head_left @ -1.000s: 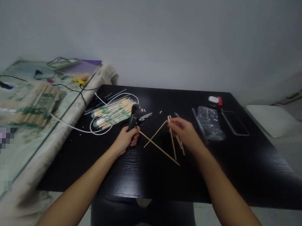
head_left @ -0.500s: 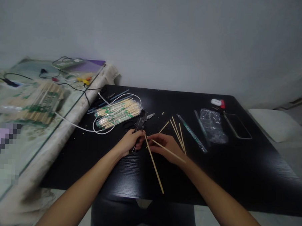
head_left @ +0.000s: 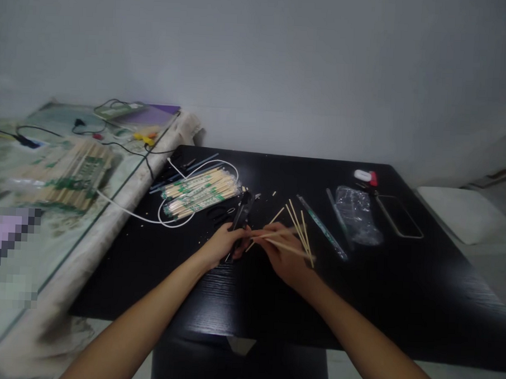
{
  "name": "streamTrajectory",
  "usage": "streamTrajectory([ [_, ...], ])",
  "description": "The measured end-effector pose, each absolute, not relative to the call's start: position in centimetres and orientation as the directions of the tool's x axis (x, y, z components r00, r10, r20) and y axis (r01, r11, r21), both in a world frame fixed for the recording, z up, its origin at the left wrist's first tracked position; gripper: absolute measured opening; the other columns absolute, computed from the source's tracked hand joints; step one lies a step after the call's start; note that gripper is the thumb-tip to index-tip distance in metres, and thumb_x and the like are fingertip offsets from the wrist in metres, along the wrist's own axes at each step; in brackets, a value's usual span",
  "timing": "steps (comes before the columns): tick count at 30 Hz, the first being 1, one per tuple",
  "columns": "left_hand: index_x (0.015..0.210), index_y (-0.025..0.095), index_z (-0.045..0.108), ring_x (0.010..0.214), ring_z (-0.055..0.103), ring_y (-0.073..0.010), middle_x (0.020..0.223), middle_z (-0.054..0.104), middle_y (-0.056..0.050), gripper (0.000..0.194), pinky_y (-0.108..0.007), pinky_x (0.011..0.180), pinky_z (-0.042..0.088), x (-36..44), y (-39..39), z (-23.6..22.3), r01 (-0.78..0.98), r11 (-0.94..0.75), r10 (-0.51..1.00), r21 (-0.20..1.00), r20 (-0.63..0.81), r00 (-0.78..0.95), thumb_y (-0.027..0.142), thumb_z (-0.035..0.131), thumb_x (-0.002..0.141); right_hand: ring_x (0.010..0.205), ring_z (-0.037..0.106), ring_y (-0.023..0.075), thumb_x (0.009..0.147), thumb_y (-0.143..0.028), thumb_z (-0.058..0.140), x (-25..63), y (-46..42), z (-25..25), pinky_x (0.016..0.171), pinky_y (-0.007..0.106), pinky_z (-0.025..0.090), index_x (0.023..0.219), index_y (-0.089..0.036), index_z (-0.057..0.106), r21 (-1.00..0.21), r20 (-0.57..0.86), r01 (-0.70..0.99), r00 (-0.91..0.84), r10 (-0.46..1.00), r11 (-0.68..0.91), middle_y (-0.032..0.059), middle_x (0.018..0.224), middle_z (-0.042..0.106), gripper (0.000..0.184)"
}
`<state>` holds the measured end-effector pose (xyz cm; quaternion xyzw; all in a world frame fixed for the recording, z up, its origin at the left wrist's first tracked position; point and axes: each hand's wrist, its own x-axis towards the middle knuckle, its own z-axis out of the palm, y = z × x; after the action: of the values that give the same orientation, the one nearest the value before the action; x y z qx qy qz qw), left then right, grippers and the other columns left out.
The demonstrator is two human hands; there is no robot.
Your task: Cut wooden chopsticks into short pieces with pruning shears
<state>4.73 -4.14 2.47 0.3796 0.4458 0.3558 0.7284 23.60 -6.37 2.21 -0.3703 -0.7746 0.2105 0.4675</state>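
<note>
My left hand (head_left: 227, 244) is closed around a long black tool (head_left: 242, 211) whose exact kind I cannot make out. Its fingertips meet those of my right hand (head_left: 285, 263) over the table. Two pale wooden chopsticks (head_left: 290, 248) run out to the right from the pinched fingers of my right hand, blurred by motion. Whether the left fingers also grip their ends is hidden. Just beyond the right hand, several loose chopsticks (head_left: 298, 228) lie on the black table (head_left: 272, 319). Scissors (head_left: 220, 212) lie behind the left hand, partly covered by the black tool.
Wrapped chopsticks (head_left: 200, 194) with a white cable (head_left: 128, 211) looped about them lie at the left. A torn wrapper (head_left: 322, 227), a clear plastic bag (head_left: 356, 216) and a phone (head_left: 400, 217) sit at the right. A bigger chopstick bundle (head_left: 69, 173) rests on the side table.
The chopstick that pointed down toward the table's front edge has swung up to the right, near the other one. My hands have come together at the fingertips.
</note>
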Motion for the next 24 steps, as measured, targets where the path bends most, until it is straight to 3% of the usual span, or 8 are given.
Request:
streamTrajectory([
  [4, 0.084, 0.016, 0.063, 0.04, 0.041, -0.0069, 0.056, 0.054, 0.005, 0.025, -0.02, 0.036, 0.03, 4.7, -4.1, 2.0, -0.14, 0.38, 0.898, 0.914, -0.329, 0.292, 0.036, 0.074, 0.075, 0.102, 0.073, 0.022, 0.102, -0.032, 0.057, 24.2, -5.4, 2.7, 0.095, 0.038, 0.056, 0.097, -0.022, 0.076, -0.796, 0.435, 0.411, -0.121, 0.892, 0.444, 0.0079, 0.105, 0.077, 0.022],
  [8, 0.084, 0.016, 0.063, 0.041, 0.043, -0.0066, 0.061, 0.06, 0.003, 0.027, -0.021, 0.04, 0.032, 4.6, -3.9, 2.2, -0.088, 0.238, 0.958, 0.967, -0.219, 0.186, 0.036, 0.077, 0.074, 0.089, 0.076, 0.0209, 0.102, -0.034, 0.054, 24.6, -4.9, 2.3, 0.085, 0.036, 0.057, 0.122, -0.022, 0.065, -0.903, 0.214, 0.347, -0.144, 0.966, 0.252, 0.0049, 0.095, 0.08, 0.026],
  [11, 0.083, 0.017, 0.062, 0.054, 0.054, -0.0081, 0.092, 0.075, -0.006, 0.025, -0.022, 0.048, 0.04, 4.7, -4.0, 3.1, -0.033, 0.086, 0.994, 0.996, -0.084, 0.074, 0.035, 0.078, 0.075, 0.089, 0.075, 0.0203, 0.102, -0.031, 0.054, 24.5, -5.0, 2.1, 0.084, 0.034, 0.055, 0.122, -0.022, 0.063, -0.904, 0.171, 0.346, -0.248, 0.954, 0.252, 0.0044, 0.094, 0.079, 0.024],
  [13, 0.081, 0.018, 0.061, 0.07, 0.064, -0.0125, 0.114, 0.075, -0.01, 0.023, -0.024, 0.059, 0.048, 4.9, -4.2, 4.0, -0.003, -0.002, 0.999, 1.0, 0.002, 0.035, 0.034, 0.077, 0.077, 0.087, 0.074, 0.0196, 0.101, -0.029, 0.054, 24.3, -5.2, 2.0, 0.083, 0.033, 0.054, 0.111, -0.023, 0.064, -0.888, 0.18, 0.359, -0.306, 0.935, 0.288, 0.0044, 0.095, 0.078, 0.016],
  [15, 0.079, 0.018, 0.06, 0.088, 0.069, -0.018, 0.124, 0.073, -0.011, 0.022, -0.028, 0.074, 0.053, 5.3, -4.5, 4.9, 0.037, -0.077, 0.997, 0.996, 0.077, 0.022, 0.033, 0.077, 0.078, 0.084, 0.072, 0.0189, 0.102, -0.027, 0.052, 24.1, -5.4, 1.9, 0.08, 0.032, 0.053, 0.102, -0.022, 0.064, -0.876, 0.191, 0.363, -0.343, 0.92, 0.318, 0.0042, 0.092, 0.076, 0.012],
  [18, 0.077, 0.019, 0.059, 0.106, 0.071, -0.0248, 0.117, 0.075, -0.01, 0.022, -0.035, 0.092, 0.054, 6.1, -5.1, 6.0, 0.07, -0.15, 0.988, 0.986, 0.147, 0.047, 0.032, 0.077, 0.079, 0.082, 0.069, 0.0184, 0.103, -0.025, 0.048, 23.9, -5.5, 1.7, 0.078, 0.031, 0.051, 0.1, -0.022, 0.061, -0.874, 0.213, 0.331, -0.4, 0.891, 0.357, 0.0043, 0.09, 0.073, 0.014],
  [24, 0.082, 0.021, 0.057, 0.108, 0.073, -0.0253, 0.102, 0.076, -0.007, 0.02, -0.037, 0.097, 0.055, 7.4, -5.6, 6.9, 0.043, -0.213, 0.976, 0.976, 0.211, 0.053, 0.031, 0.074, 0.084, 0.082, 0.066, 0.019, 0.103, -0.03, 0.048, 24.0, -5.6, 2.1, 0.078, 0.03, 0.049, 0.095, -0.019, 0.062, -0.871, 0.204, 0.321, -0.454, 0.867, 0.373, 0.0048, 0.09, 0.07, 0.019],
])
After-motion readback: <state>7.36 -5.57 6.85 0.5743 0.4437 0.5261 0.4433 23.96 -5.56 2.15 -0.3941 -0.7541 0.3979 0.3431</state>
